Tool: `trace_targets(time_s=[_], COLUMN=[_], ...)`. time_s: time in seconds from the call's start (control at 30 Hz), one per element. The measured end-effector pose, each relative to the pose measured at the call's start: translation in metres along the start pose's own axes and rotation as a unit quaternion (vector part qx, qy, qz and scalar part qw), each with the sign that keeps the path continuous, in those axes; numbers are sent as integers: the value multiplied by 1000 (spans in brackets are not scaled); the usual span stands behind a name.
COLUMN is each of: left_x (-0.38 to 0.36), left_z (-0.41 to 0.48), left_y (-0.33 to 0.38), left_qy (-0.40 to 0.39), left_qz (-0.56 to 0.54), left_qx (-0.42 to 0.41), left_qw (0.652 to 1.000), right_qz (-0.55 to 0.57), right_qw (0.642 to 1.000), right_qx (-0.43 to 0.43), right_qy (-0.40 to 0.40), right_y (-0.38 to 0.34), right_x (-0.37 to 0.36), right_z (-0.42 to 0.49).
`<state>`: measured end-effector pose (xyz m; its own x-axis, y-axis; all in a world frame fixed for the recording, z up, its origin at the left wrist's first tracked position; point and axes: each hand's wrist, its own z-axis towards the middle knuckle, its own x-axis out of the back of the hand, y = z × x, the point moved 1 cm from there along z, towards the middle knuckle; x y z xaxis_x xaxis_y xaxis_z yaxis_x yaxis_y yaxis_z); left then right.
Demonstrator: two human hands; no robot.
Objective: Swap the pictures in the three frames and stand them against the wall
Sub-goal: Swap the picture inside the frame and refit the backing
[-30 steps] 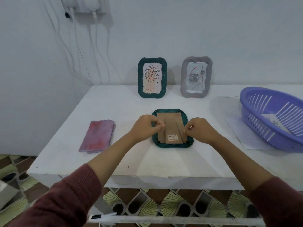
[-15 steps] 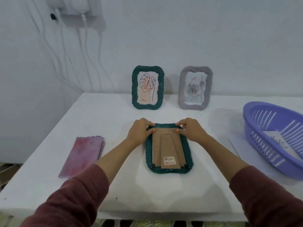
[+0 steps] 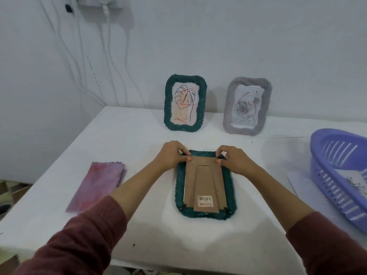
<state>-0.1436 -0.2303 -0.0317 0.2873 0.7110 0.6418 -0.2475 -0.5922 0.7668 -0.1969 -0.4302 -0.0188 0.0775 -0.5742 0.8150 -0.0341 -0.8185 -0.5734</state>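
Two of the three frames, a green-rimmed frame [image 3: 185,124] holding a leaf line drawing and a grey-rimmed frame [image 3: 247,129] holding a rose picture, are stood upright against the wall [image 3: 218,36] at the far edge of the table [image 3: 139,135], near each other but apart. Whether their pictures have already been exchanged cannot be determined. The third, a face-down frame [image 3: 179,187], is laid flat near the middle of the table with its cardboard backing board [image 3: 190,181] and folded easel leg [image 3: 206,187] uppermost and a barcode sticker [image 3: 205,201] at the near end. The black tabs [image 3: 183,207] at the two near corners appear to be turned over the board. The left hand [image 3: 171,155] is curled over the far-left corner of this frame, thumb tip pressed on the board; the right hand [image 3: 235,160] is curled likewise over the far-right corner. The far tabs are judged to be in work, but closing cannot be told from releasing. A loose picture [image 3: 355,184] is seen in the purple basket [image 3: 341,147] at the right, and a pink cloth [image 3: 99,185] is laid at the left. At the least, the third frame is left to be turned over and stood against the wall.
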Motion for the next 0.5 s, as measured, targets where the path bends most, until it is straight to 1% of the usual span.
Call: trace_targets(time_s=[0.2,0.4,0.5], left_x=[1,2,1], left_z=[1,2,2], left_y=[0,2,2], left_qy=[-11,-18,-12], left_qz=[-2,32,38], left_qx=[5,-16,-12], left_qw=[1000,999,999], right_qz=[16,27,31], right_qw=[1000,999,999], right_qx=[-2,-2,-6], right_qy=[19,26,29], right_y=[1,-1,-3], right_x=[-1,-2,0], right_z=[-3,-7,-8])
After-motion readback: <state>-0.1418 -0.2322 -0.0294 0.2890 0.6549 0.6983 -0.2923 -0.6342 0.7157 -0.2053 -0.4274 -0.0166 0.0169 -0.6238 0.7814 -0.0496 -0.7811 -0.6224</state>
